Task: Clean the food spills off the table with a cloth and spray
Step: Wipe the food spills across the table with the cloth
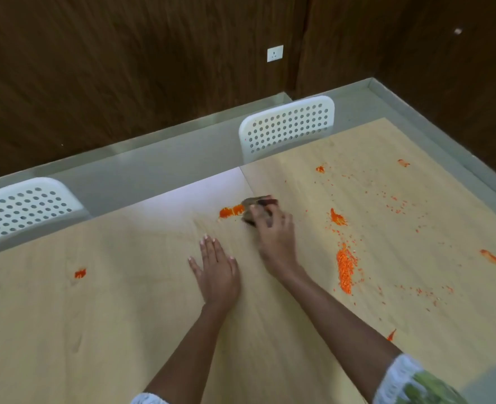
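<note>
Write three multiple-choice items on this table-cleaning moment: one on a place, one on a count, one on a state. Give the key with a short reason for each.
1. Where does the cloth lie relative to the nearest orange spill?
A. Right of it
B. Left of it
C. On a chair

2. How many white chairs stand behind the table?
A. One
B. Two
C. Four

3. How does the left hand lie?
A. Flat on the table
B. Gripping a spray bottle
C. Raised in the air

Key: 1 A, the right hand holds the cloth at the spill's right edge. 2 B, two perforated backs show. 3 A, its fingers are straight on the wood.
</note>
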